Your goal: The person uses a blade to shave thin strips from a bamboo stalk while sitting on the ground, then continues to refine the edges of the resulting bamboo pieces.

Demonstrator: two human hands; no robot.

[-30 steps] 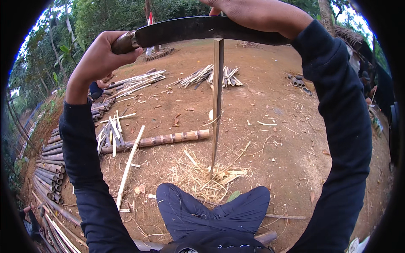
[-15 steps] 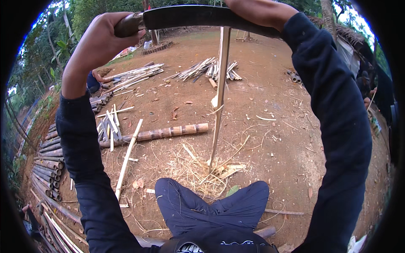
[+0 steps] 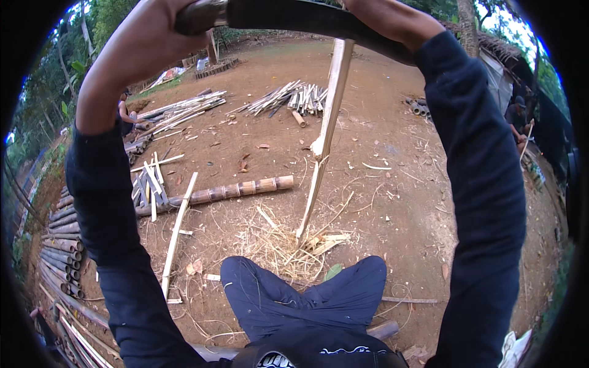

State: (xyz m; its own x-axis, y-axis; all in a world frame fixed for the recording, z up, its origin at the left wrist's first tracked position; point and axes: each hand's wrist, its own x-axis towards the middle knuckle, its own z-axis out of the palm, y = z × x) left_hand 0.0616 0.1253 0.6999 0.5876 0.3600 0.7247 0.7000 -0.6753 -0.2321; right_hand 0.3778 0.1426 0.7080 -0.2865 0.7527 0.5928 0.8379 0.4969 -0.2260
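My left hand (image 3: 147,46) is wrapped round the handle of a machete (image 3: 288,19) at the top of the view. Its long dark blade stretches sideways to my right forearm. My right hand (image 3: 388,19) is up beside the blade; its fingers lie beyond the top edge, so its grip is hidden. A pale split bamboo strip (image 3: 333,104) stands on end below the blade, tilted slightly, with a swollen node midway. The blade covers its upper part. At its foot lies a heap of thin shavings (image 3: 285,251), just beyond my bent legs (image 3: 300,300).
A thick bamboo pole (image 3: 242,189) and a pale slat (image 3: 179,236) lie to the left. Stacked bamboo tubes (image 3: 61,264) line the left side. Split strips (image 3: 285,98) are piled farther off. One person (image 3: 127,116) sits far left, another (image 3: 518,119) at right.
My left hand and the machete handle have risen slightly toward the top edge. The bamboo strip has turned and leans more, showing more of its pale face. The whole view has shifted slightly.
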